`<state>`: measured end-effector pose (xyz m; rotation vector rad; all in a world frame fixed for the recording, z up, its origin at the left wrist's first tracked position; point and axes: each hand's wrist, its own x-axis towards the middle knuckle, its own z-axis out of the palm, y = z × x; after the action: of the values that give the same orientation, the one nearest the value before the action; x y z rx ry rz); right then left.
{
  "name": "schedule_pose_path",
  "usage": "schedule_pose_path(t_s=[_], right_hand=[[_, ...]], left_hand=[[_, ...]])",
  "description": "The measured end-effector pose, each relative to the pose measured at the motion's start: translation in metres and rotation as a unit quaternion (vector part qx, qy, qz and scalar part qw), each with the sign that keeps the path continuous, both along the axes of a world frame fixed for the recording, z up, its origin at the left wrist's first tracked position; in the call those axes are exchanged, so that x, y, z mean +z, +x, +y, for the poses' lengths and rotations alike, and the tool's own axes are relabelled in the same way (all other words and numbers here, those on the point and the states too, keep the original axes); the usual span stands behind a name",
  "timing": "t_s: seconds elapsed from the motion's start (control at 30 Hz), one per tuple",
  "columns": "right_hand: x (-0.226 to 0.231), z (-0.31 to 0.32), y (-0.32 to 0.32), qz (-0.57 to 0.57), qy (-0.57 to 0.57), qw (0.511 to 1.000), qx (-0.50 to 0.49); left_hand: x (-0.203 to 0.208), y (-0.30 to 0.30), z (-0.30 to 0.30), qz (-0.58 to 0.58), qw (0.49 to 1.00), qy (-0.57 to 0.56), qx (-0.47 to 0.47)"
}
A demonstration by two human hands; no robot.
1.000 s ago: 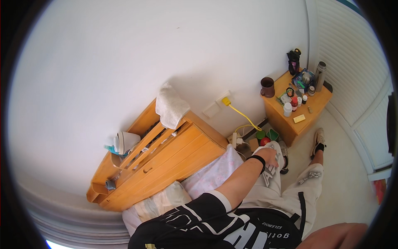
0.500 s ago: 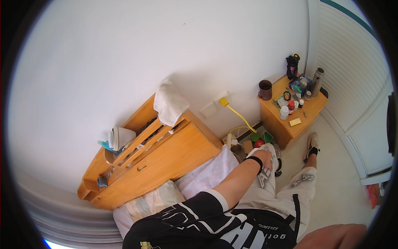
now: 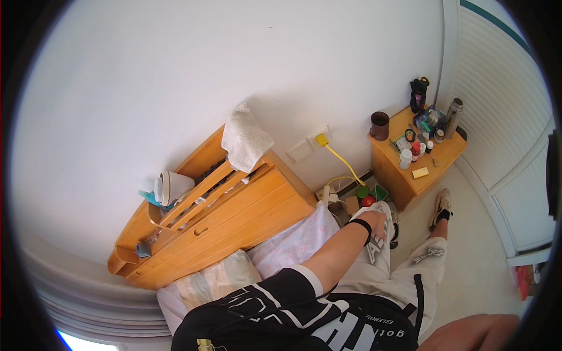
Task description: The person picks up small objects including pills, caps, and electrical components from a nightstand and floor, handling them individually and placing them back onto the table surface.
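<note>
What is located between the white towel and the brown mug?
The head view shows two white wall plates, a yellow plug in the right one.

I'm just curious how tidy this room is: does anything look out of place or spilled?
I see no spill. Mildly odd: a pale towel drapes over one end of the wooden headboard, an unusual spot, and the bedside cabinet is crowded with small containers.

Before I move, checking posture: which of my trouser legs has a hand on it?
The left trouser leg: your left hand rests on it; none shows on the right trouser leg.
</note>
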<state>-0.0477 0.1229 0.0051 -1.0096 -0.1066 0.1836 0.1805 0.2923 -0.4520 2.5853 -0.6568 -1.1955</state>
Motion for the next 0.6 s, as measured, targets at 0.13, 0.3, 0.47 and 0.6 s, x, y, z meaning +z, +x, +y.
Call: schedule_pose_path(t_s=[0.13, 0.3, 0.47, 0.6], right_hand=[[-0.009, 0.007, 0.008, -0.018, 0.122, 0.991, 0.042], [-0.035, 0.014, 0.018, -0.077, 0.145, 0.984, -0.066], [-0.063, -0.016, 0.017, -0.058, 0.086, 0.994, -0.035], [-0.069, -0.034, 0.013, -0.074, 0.042, 0.996, 0.04]], left_hand=[[0.002, 0.001, -0.002, 0.01, 1.0, 0.01, -0.015], [-0.002, -0.005, -0.006, 0.0, 1.0, -0.001, -0.023], [-0.012, -0.001, -0.004, -0.021, 0.999, -0.013, -0.035], [-0.028, 0.017, 0.008, -0.033, 0.998, -0.032, -0.036]])
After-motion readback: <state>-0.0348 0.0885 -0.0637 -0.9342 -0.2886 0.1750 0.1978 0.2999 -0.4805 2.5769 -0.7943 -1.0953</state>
